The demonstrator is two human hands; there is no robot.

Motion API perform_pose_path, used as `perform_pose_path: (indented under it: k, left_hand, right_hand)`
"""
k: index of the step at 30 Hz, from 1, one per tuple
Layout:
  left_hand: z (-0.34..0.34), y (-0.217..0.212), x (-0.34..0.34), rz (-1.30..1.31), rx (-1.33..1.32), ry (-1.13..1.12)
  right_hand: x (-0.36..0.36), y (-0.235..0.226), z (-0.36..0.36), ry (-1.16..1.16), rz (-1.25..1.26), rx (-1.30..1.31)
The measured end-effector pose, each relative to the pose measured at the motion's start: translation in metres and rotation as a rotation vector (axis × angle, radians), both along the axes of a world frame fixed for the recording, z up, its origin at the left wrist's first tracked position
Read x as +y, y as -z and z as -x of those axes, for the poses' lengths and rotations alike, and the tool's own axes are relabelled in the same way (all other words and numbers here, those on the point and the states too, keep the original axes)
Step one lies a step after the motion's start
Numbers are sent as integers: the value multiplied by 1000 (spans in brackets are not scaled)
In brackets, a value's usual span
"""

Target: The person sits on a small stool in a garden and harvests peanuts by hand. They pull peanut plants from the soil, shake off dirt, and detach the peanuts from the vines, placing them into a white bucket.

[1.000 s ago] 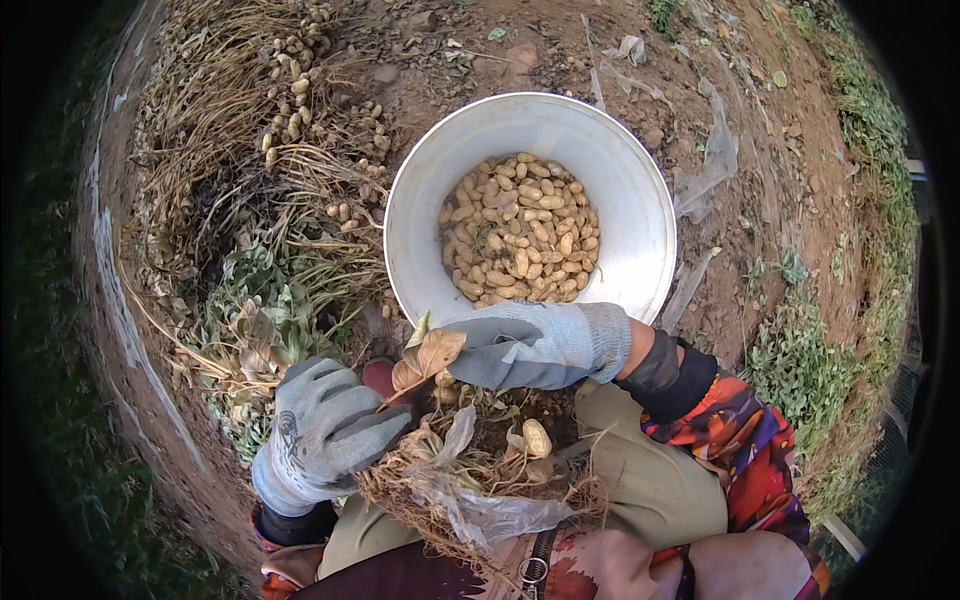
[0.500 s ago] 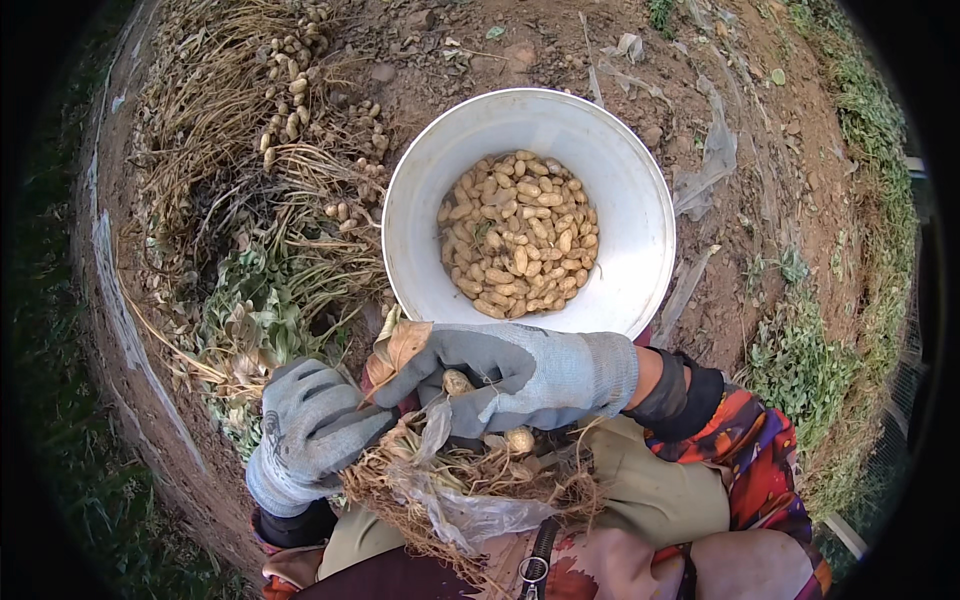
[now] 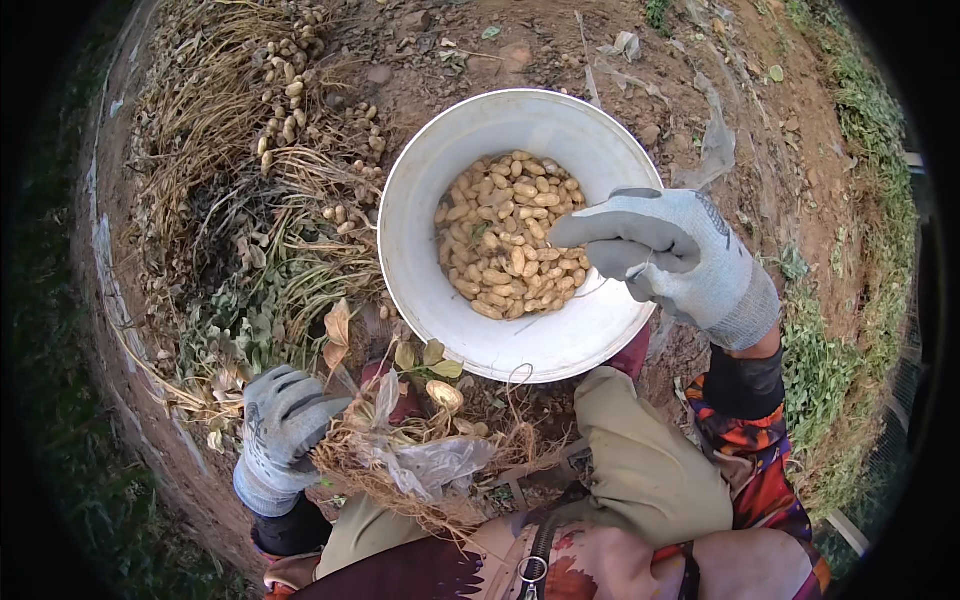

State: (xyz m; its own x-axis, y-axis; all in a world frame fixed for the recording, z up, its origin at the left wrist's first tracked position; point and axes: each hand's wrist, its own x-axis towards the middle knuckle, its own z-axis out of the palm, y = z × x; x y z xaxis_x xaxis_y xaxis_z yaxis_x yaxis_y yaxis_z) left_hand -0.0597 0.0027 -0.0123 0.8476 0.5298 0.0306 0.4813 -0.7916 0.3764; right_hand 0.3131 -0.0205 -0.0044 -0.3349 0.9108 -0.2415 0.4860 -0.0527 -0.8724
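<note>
right hand over white bowl of peanuts, fingers loosely spread, nothing seen held | left hand clutching uprooted plant on lap | risk: bowl rim near knee, a nudge could tip it

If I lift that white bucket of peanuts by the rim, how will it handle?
The white bucket looks rigid, so its rim should hold. The peanuts cover only the bottom, so it is probably light. They lie loose and would likely slide if it tilts; the dirt beneath looks uneven.

outdoor farm field, bare dirt showing everywhere, uprooted peanut plants lying piled up, weeds growing along the edge
</note>
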Motion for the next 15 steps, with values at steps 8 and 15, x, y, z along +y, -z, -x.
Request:
perform_pose_path:
  k: [8,15]
  left_hand:
    - [-2,16,12,284,-98,-83]
    - [-9,37,9,500,-263,-277]
  right_hand:
    - [-6,37,49,-248,-192,514]
    - [-17,45,60,-163,-273,76]
